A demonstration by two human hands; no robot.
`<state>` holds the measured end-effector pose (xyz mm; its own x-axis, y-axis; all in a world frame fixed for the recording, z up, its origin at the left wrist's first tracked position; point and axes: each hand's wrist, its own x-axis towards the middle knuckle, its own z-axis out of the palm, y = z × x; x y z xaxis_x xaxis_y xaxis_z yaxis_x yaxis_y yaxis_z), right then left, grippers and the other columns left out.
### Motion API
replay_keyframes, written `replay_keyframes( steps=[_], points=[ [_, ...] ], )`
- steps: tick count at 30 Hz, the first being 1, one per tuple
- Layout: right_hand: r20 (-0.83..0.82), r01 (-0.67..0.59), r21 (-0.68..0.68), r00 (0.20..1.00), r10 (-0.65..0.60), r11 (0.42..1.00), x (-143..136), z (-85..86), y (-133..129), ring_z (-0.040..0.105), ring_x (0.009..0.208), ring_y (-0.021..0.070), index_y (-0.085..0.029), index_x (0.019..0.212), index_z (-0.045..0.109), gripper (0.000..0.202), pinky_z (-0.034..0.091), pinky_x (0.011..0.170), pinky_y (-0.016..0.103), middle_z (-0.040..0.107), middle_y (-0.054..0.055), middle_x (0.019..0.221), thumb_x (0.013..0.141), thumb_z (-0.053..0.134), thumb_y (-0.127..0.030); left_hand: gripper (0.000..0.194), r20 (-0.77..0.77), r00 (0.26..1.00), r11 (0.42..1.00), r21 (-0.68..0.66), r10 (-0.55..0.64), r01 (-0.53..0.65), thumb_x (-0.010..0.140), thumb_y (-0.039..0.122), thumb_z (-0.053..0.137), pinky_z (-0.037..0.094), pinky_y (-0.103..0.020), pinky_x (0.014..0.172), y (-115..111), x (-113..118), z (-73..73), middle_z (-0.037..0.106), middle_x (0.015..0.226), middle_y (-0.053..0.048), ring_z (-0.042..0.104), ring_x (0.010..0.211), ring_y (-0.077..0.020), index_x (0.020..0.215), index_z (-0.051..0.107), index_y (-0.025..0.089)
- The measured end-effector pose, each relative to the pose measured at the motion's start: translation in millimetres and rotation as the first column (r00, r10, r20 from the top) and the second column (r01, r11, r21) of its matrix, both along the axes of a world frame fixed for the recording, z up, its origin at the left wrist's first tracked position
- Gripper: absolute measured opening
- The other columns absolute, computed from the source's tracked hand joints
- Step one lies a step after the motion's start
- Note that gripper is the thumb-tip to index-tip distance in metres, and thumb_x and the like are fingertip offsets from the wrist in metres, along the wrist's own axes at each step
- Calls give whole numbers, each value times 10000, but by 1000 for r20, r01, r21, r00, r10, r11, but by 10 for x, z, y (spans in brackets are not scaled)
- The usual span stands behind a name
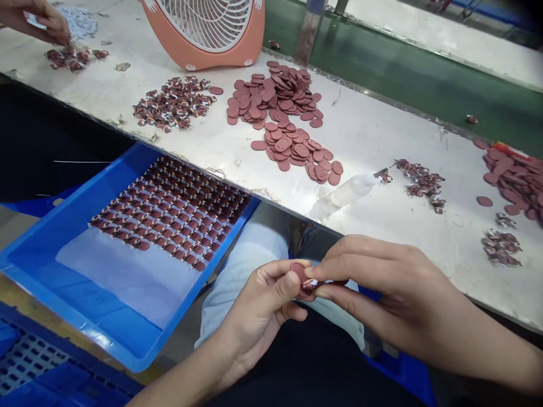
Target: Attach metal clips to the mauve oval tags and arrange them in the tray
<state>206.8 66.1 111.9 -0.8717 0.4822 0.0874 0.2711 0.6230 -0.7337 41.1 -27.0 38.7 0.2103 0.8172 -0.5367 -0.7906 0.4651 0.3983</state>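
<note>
Head view: blue tray (95,327) holds maroon pieces (172,219), hands (382,277) another piece (298,272).

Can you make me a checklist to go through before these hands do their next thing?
1. Left hand holding a flat, reddish-brown oval piece: ok, it is between thumb and fingers.
2. Right hand pinching the small brown-and-white figure: ok, fingertips are on it.
3. Figure fixed firmly to the oval piece: cannot tell, fingers partly hide them.
4. Translucent white plastic bottle standing upright: not ok, it lies on its side.
5. White sheet showing beside the rows in the blue plastic tray: ok.
6. More flat oval pieces on the table: ok, heaped near the fan.
</note>
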Motion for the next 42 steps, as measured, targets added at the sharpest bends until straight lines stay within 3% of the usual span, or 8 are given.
replay_keyframes(
  steps=[5, 9, 18, 26, 30, 33, 37, 42],
  points=[
    [19, -4, 13, 1000, 4, 1000, -26, 32, 4, 615, 814, 145, -217, 1145, 637, 185, 501, 697, 251, 668, 34, 917, 969, 594, -178, 347, 44, 999, 999, 41, -21, 19, 679, 446, 869, 487, -130, 500, -2, -34, -71, 646, 730, -9, 591, 621, -79, 807, 752, 145],
    [-15, 94, 30, 995, -94, 995, 12, 7, 10, 621, 817, 130, -243, 1256, 597, 327, 513, 722, 236, 664, 29, 972, 937, 671, -256, 379, 136, 990, 1000, 20, -21, 19, 663, 427, 882, 478, -120, 484, 11, -70, -114, 665, 774, -1, 591, 608, -64, 911, 765, 166],
    [-92, 142, -167, 983, -159, 976, -91, -239, -5, 621, 765, 108, -256, 1142, 685, 218, 489, 668, 226, 673, 5, 878, 928, 681, -218, 339, 240, 971, 999, -40, 20, -11, 676, 436, 870, 492, -109, 459, 21, -97, -162, 662, 698, 9, 616, 579, -57, 800, 742, 147],
    [-136, 192, -223, 965, -225, 956, -165, -303, -24, 594, 652, 89, -203, 1036, 724, 129, 479, 578, 201, 655, 1, 776, 919, 669, -208, 430, 200, 979, 999, -10, -40, 43, 699, 529, 816, 514, -121, 478, 68, -133, -155, 715, 891, -58, 640, 669, -85, 895, 755, 152],
    [-231, 327, 72, 925, -303, 942, -206, -440, -76, 581, 618, 87, -189, 1018, 701, 136, 490, 558, 195, 650, -8, 761, 888, 687, -152, 478, -6, 998, 998, -27, 62, -63, 733, 550, 793, 510, -144, 481, 78, -112, -140, 675, 966, -49, 626, 739, -112, 1051, 727, 199],
    [-355, 451, 330, 873, -334, 829, -279, -625, -142, 595, 671, 116, -161, 1064, 672, 198, 515, 606, 224, 647, 19, 776, 876, 695, -105, 356, -280, 923, 965, 49, 262, -259, 683, 443, 872, 471, -141, 464, 65, -84, -117, 612, 799, 15, 524, 610, -73, 898, 715, 207],
    [-428, 474, 460, 859, -280, 751, -419, -833, -202, 578, 680, 150, -137, 1175, 641, 308, 503, 597, 268, 677, 58, 799, 876, 687, -74, 352, -414, 844, 940, 141, 341, -311, 638, 415, 902, 438, -148, 454, 70, -79, -130, 586, 719, 29, 470, 551, -63, 808, 690, 193],
    [-450, 465, 527, 863, -232, 711, -573, -935, -179, 548, 619, 144, -102, 1136, 645, 222, 462, 544, 268, 667, 56, 736, 914, 638, -93, 356, -485, 784, 918, 124, 388, -377, 631, 416, 898, 393, -149, 440, 115, -120, -190, 614, 718, 24, 434, 517, -51, 755, 657, 185]
  ],
)
